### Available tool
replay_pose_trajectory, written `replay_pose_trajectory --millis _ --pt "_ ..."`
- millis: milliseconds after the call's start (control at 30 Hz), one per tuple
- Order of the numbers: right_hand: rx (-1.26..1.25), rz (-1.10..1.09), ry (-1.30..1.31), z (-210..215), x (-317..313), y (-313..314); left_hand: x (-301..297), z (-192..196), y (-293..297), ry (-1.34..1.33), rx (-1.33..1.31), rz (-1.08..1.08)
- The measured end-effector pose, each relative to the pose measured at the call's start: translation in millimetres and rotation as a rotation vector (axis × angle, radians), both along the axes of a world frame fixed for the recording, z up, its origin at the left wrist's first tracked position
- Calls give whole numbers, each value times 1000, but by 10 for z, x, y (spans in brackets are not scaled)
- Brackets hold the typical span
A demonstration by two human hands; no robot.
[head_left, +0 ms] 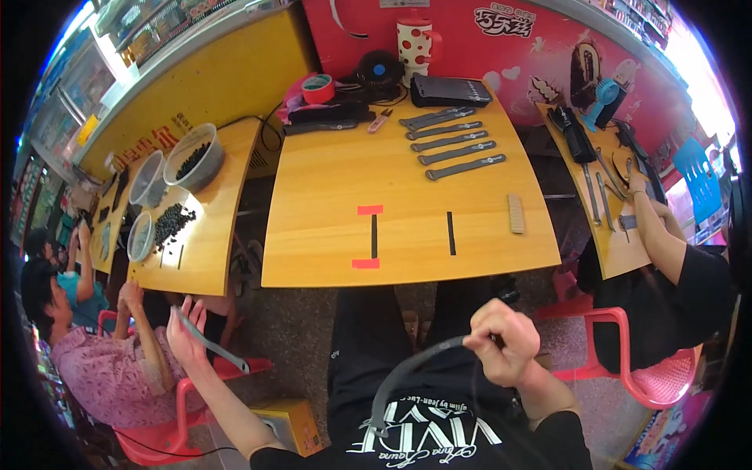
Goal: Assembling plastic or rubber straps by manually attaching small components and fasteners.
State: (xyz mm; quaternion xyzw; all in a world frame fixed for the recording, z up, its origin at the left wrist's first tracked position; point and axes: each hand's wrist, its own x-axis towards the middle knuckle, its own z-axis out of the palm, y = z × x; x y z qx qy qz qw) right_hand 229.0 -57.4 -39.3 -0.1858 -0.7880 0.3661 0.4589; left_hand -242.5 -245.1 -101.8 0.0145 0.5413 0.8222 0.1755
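My left hand (188, 333) is raised off the left side of the table, its fingers partly curled around one end of a short grey strap (213, 345). The strap's other end sticks out toward my lap. My right hand (505, 341) is closed in a pinch on one end of a second grey strap (411, 364), which arcs down in front of my shirt. Both hands are on the near side of the wooden table (329, 180), apart from it. Several matching grey straps (462, 147) lie in a row at its far right, beside a dark stack (450, 90).
Black lines and red tape pieces (370, 210) mark the table near a beige ribbed block (515, 214). Small snips (381, 120), a tape roll (317, 89) and a dotted tumbler (415, 47) stand farther back. People work at side tables; the left one holds plastic tubs (210, 176).
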Motion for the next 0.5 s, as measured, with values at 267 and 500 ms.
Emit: replay_pose_trajectory --millis 267,500 --pt "-4 -63 -30 214 -134 285 1556 507 1300 -69 190 -1359" --pt "-83 20 42 335 55 489 2332 774 1796 605 -263 -2025"
